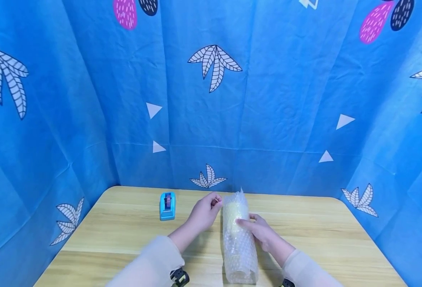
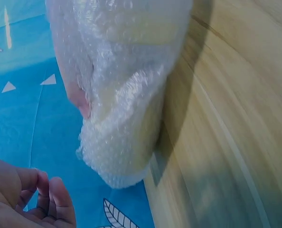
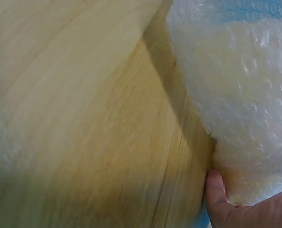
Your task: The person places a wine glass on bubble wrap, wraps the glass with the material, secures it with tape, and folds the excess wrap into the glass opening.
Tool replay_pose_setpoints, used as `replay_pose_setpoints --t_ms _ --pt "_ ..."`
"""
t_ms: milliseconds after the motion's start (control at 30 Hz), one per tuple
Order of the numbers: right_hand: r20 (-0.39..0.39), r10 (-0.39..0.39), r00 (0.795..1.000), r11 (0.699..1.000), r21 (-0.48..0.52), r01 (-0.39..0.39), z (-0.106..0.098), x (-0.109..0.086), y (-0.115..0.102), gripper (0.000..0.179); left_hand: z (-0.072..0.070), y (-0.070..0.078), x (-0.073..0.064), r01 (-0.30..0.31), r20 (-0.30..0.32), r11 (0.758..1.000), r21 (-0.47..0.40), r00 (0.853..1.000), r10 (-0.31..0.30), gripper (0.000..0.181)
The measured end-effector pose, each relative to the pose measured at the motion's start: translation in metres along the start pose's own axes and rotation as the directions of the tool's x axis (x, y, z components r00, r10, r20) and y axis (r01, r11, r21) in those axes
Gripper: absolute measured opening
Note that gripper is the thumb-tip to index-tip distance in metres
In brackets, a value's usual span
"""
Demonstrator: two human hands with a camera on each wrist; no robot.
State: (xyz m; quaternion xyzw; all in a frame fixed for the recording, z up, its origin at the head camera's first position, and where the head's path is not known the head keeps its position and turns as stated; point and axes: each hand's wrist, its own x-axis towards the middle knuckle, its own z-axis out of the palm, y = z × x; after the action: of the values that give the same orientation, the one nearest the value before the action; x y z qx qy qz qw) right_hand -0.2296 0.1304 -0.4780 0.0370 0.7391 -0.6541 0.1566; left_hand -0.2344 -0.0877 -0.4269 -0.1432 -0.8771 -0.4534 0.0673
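A long bundle in clear bubble wrap lies lengthwise on the table, something pale yellow showing through it. My right hand grips it from the right, thumb on top and fingers at its side. In the right wrist view the thumb shows against the wrap. Just left of the bundle's far end is my left hand, its fingers curled in toward the thumb. Seen from the left wrist, this hand is apart from the wrap; I cannot tell whether a thin clear piece is between its fingertips.
A blue tape dispenser stands on the wooden table, left of my left hand. A blue patterned curtain hangs behind the table's far edge and along both sides.
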Motion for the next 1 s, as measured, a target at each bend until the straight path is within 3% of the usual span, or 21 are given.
replay_pose_setpoints --t_ms 200,400,567,700,833,1000 --pt "0.001 -0.007 1.000 1.000 -0.011 0.007 -0.002 -0.001 -0.001 0.077 0.015 0.008 0.005 -0.002 0.017 1.000 -0.024 1.000 0.002 0.005" --pt "0.012 -0.014 1.000 1.000 -0.003 0.014 -0.001 0.000 -0.001 0.079 0.028 0.008 0.008 0.025 0.105 0.998 -0.054 0.994 -0.020 0.008" --pt "0.028 -0.014 1.000 1.000 0.014 0.013 0.000 0.003 0.001 0.081 0.038 0.004 0.009 0.003 0.158 0.999 -0.043 0.987 0.004 0.008" --pt "0.022 -0.023 0.999 1.000 0.021 0.023 0.000 0.003 0.002 0.077 0.045 0.002 0.012 -0.010 0.162 1.000 -0.009 0.987 0.011 0.010" --pt "0.011 -0.019 1.000 1.000 0.014 0.019 0.001 0.002 0.001 0.075 0.047 0.001 0.016 -0.010 0.158 1.000 0.023 0.987 0.006 0.011" --pt "0.008 -0.013 1.000 1.000 -0.001 0.013 0.001 0.002 0.000 0.077 0.043 0.004 0.024 0.048 0.169 0.996 0.073 0.984 -0.059 0.026"
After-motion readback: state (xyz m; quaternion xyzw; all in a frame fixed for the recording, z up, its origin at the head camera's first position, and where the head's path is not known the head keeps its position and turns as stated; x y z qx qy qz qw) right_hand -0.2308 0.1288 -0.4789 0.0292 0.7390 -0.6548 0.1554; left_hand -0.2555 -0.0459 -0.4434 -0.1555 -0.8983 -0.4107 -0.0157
